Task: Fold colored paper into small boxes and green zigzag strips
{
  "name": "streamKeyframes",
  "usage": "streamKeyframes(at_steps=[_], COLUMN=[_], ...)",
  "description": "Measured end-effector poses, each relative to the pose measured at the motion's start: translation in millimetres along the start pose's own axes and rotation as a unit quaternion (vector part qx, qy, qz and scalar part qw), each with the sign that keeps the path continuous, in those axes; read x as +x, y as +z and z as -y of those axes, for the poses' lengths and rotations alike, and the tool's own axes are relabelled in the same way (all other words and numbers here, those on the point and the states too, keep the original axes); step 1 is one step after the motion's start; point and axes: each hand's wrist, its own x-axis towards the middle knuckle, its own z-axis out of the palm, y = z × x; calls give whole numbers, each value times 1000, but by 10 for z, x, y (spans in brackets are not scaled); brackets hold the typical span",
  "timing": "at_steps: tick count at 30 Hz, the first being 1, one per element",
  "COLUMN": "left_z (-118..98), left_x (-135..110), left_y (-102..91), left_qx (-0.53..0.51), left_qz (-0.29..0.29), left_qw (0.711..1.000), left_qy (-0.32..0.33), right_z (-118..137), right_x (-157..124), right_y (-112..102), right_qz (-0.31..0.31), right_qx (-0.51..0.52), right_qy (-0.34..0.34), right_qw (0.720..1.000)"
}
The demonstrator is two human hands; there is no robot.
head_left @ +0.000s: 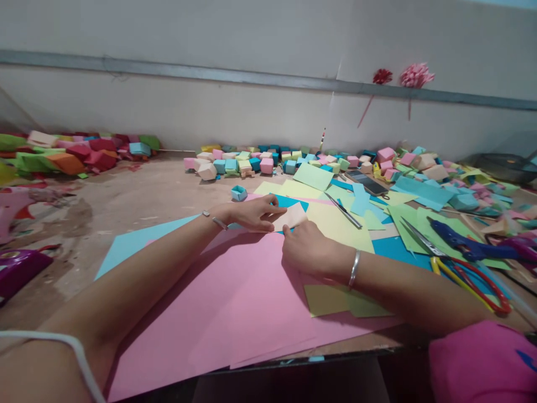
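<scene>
A small peach piece of paper lies between my hands, above a large pink sheet and a blue piece of paper. From the left, my left hand rests on the paper with its index finger stretched across it and its thumb apart. My right hand has curled fingers and grips the paper's near right edge. An open light-blue paper box stands just beyond my left hand. Right of the hands lies a slim metal tool, perhaps tweezers or a cutter.
Folded paper cubes line the wall, with red and green ones at left. Scissors and a blue glue gun lie right, near my right forearm. A phone lies farther back. A purple device sits left.
</scene>
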Motion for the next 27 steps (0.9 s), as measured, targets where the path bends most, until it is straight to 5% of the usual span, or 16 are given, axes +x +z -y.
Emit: streamKeyframes(at_steps=[9,13,20,27], left_z=[66,121,172,149], left_x=[3,10,23,34], left_y=[28,52,65,87], left_qx=[-50,-36,-8,12], left_qz=[-18,-19,-1,-6], left_qw=[999,999,1000,1000], left_qy=[13,26,27,16], right_z=[-338,-317,37,76], right_x=[56,0,6,227], right_y=[48,-10,120,305], right_qz=[61,9,-81,-184], right_qx=[-22,-21,-68,-1], right_qy=[108,136,0,-77], right_qw=[992,990,994,980])
